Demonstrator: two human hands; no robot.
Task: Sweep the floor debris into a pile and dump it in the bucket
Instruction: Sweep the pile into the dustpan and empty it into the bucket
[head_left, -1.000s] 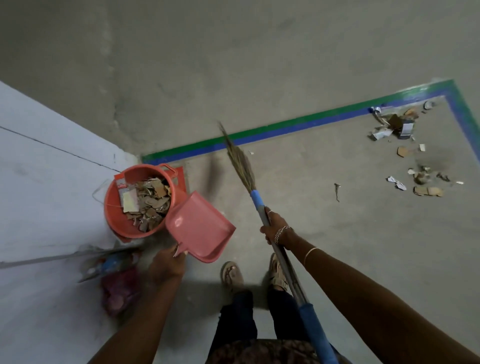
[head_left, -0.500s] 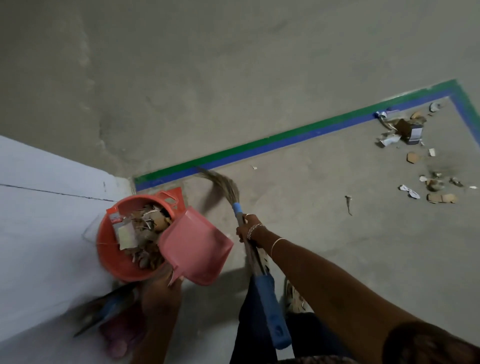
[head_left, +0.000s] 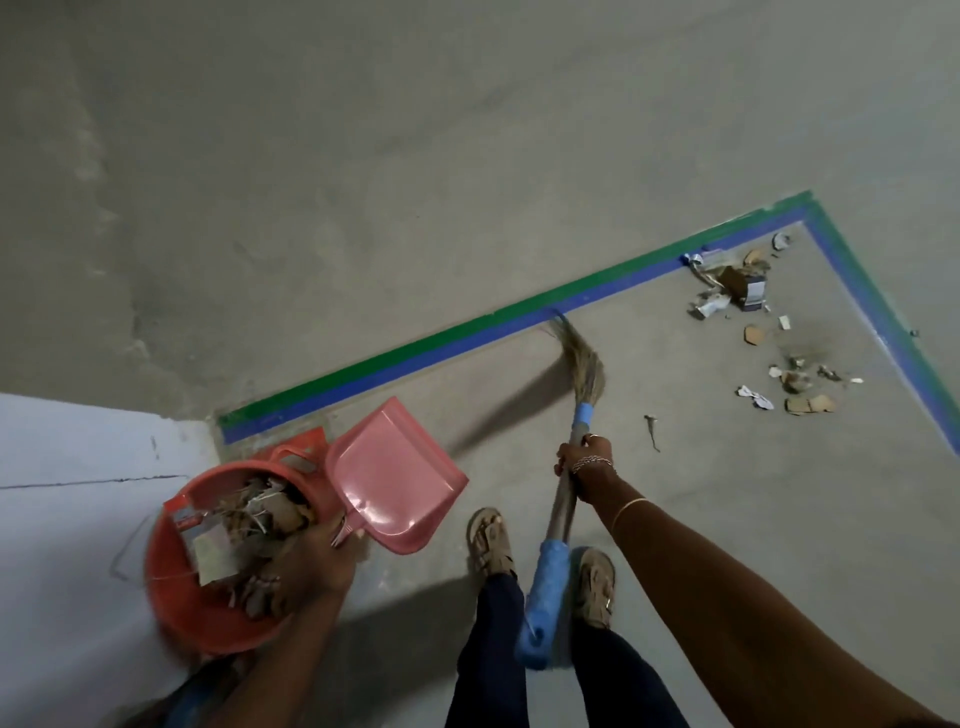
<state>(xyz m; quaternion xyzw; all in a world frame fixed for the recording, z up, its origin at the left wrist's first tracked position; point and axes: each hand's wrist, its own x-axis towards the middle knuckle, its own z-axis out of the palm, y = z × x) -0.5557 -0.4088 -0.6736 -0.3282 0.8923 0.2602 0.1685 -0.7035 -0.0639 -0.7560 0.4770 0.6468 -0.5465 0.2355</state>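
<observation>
- Holding both tools: left hand (head_left: 311, 564) curled round the handle of the pink plastic dustpan (head_left: 395, 478), right hand (head_left: 584, 460) wrapped on the shaft of the grass broom with blue sleeves (head_left: 582, 369).
- Round orange plastic bucket (head_left: 171, 618) sits near left, part full of cardboard scraps. The left hand overlaps its rim; can't tell if it also carries it.
- Scattered paper and cardboard debris (head_left: 748, 283) lies far right, inside the corner of the green-and-blue floor tape (head_left: 467, 335), well apart from the bristles.
- Step, I'd judge: getting to the remaining debris.
- To do it well: step closer first, use short low strokes out of the tape corner, merge the loose clusters into one heap, lay the dustpan lip flat beside it, and keep the bucket close.
</observation>
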